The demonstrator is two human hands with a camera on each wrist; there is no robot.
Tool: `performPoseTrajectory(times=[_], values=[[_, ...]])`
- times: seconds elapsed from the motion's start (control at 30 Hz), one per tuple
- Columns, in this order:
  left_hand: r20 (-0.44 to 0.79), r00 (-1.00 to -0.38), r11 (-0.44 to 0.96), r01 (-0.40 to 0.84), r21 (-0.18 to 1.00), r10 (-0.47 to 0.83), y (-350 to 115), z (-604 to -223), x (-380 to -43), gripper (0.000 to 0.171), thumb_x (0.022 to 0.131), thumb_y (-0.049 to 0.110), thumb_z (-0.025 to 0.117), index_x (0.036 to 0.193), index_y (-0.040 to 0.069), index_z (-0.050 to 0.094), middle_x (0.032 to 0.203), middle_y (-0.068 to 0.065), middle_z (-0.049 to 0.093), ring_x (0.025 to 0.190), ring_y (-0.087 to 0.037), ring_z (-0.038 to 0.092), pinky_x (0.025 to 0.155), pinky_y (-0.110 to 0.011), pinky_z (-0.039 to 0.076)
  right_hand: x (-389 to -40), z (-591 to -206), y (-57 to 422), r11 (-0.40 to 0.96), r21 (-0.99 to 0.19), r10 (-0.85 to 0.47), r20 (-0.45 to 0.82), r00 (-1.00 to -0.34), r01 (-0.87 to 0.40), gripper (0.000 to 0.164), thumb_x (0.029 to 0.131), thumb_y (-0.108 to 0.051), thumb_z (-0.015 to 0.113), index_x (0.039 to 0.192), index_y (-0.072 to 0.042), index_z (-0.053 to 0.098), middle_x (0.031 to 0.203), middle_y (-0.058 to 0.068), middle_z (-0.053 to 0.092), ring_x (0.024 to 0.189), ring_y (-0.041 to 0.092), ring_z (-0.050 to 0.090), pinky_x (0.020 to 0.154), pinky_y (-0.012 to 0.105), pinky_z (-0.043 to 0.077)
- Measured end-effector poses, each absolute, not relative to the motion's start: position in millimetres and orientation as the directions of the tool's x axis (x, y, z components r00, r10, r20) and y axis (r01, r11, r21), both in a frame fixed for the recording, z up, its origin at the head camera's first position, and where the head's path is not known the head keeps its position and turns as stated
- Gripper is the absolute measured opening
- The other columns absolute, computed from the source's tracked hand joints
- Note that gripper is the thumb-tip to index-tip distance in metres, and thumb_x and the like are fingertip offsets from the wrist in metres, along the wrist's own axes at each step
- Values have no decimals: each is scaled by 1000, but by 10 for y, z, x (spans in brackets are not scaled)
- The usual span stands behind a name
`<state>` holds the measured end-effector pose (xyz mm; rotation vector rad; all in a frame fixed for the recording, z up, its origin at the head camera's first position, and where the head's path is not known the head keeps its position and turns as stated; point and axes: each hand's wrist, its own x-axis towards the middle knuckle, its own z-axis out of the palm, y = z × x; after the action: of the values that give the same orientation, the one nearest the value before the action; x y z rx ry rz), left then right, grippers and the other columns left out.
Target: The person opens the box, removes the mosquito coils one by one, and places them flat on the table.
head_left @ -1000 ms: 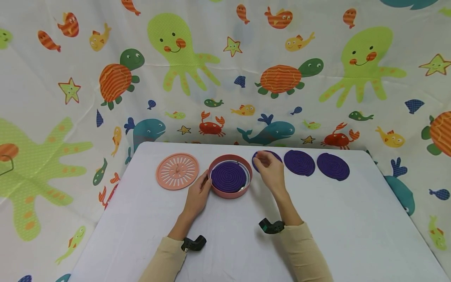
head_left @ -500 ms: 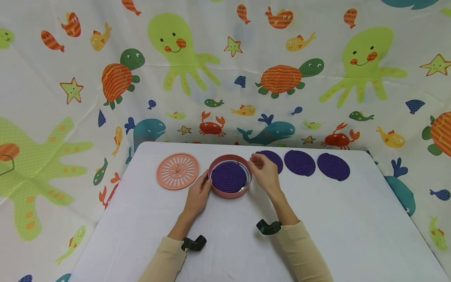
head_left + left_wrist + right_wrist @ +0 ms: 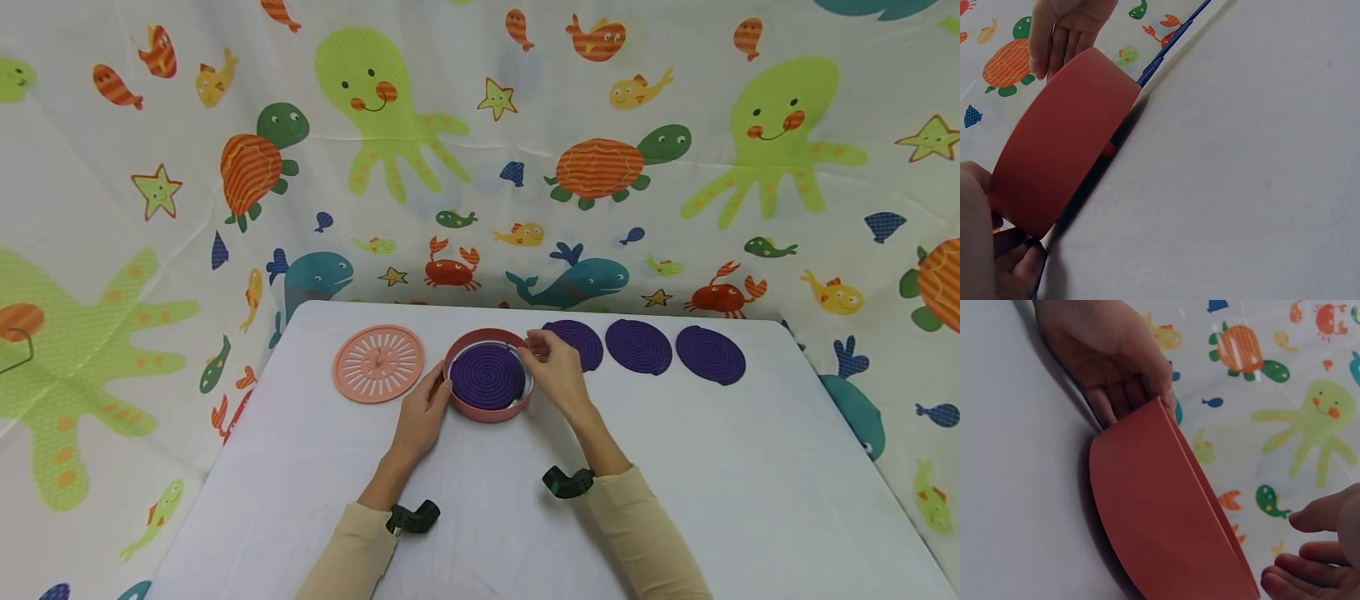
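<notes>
A purple mosquito coil lies in a round pink coil holder on the white table. My left hand grips the holder's left side, thumb at the rim; in the left wrist view its fingers curl under the wall. Over the holder's right rim hovers my right hand. Its thumb and fingers stand apart with nothing between them in the right wrist view. Left of the holder lies a pink slotted lid.
Three more purple coils lie in a row at the back right: a near one partly behind my right hand, a middle one and an outer one. A sea-animal curtain hangs behind the table.
My right hand has moved left and slightly down, from over the nearest loose coil to the holder's right rim. The left hand and the holder have stayed in place.
</notes>
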<state>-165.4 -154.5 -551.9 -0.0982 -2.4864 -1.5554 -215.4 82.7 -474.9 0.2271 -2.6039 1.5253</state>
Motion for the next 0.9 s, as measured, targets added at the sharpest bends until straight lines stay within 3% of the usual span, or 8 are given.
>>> performPoseTrajectory(times=[0.17, 0.9], values=[[235, -971, 451, 187, 873, -52, -1543, -5523, -1661, 52, 106, 32, 50, 150, 7, 46, 151, -10, 52, 140, -23, 50, 114, -40, 44, -2139, -4718, 789, 502, -842, -100, 171, -980, -198, 42, 94, -16, 70, 130, 4, 61, 118, 21, 70, 108, 30, 69, 97, 43, 59], [200, -978, 426, 158, 891, -55, -1544, -5503, -1654, 51, 106, 33, 51, 150, 9, 46, 151, -9, 52, 140, -21, 49, 116, -38, 43, -2157, -4709, 643, 658, -729, -175, 92, -980, -186, 49, 94, -22, 70, 134, 3, 59, 126, 21, 68, 113, 32, 68, 98, 44, 58]])
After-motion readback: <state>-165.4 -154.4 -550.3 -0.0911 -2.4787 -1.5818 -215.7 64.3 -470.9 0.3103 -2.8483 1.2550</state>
